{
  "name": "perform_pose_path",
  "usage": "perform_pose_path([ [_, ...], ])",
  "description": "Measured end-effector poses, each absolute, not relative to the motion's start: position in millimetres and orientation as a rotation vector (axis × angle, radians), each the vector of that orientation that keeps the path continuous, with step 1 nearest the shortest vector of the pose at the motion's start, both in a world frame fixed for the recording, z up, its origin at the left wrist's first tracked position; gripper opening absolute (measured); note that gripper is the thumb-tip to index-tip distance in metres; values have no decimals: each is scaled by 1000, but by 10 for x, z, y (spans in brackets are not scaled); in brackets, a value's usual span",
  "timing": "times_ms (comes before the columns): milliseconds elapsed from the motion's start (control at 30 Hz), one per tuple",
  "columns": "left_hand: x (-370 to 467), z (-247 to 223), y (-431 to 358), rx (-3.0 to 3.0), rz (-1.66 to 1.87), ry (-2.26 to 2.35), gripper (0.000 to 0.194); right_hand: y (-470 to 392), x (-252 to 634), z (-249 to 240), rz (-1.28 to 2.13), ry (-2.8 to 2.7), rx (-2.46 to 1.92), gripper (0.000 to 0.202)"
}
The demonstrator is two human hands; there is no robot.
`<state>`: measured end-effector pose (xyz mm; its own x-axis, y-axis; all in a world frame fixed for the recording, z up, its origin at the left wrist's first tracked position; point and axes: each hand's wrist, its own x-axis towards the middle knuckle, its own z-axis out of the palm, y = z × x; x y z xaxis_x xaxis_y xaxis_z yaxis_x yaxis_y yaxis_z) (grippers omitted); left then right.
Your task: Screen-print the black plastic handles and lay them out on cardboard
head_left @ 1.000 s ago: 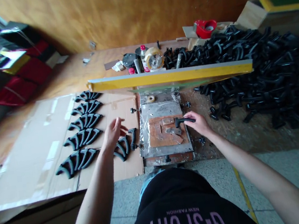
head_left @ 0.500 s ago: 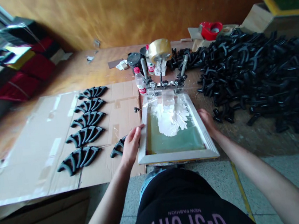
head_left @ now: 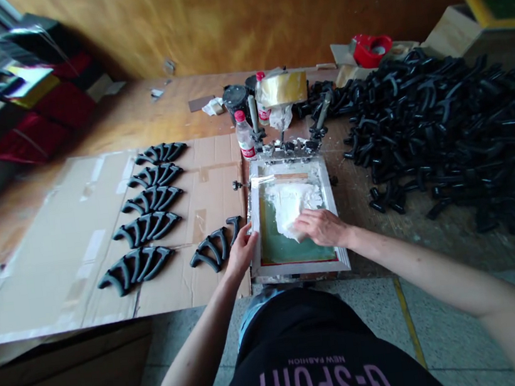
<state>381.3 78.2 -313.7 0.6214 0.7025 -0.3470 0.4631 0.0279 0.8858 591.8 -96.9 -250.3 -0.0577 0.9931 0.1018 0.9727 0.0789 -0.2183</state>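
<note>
A screen-printing frame with a pale metal border and green mesh lies low in front of me. White ink is smeared thickly over the upper middle of the mesh. My left hand grips the frame's left rail, thumb and fingers closed at its edge. Over the mesh, my right hand has its fingers closed on a white, ink-covered scraper, largely hidden by fingers and ink. Behind the frame stands a metal hinge clamp. Several black curved handles lie on cardboard beside my left hand.
Rows of black curved handles rest on the cardboard sheet at left. A large heap of black parts covers the right side. Plastic bottles, a dark tub and a tape roll stand behind the clamp.
The frame has come down flatter. My right hand has left its right rail and moved left onto the inked mesh, taking hold of the scraper. My left hand stays on the left rail.
</note>
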Motion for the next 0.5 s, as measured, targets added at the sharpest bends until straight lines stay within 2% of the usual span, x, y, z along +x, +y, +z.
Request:
perform_pose_path([
  [133, 3821, -3093, 771, 1578, 226, 970, 61, -993, 5949, -2492, 120, -2040, -1984, 10],
  [267, 3829, -3045, 766, 1533, 191, 955, 67, -1017, 5832, -2618, -67, -1976, -2003, 21],
  [433, 3835, -2898, 730, 1509, 180, 971, 70, -980, 5872, -2540, 26, -1906, -1964, 13],
  [500, 3830, -2751, 718, 1509, 183, 956, 73, -781, 6038, -2395, 10, -1754, -2034, 27],
])
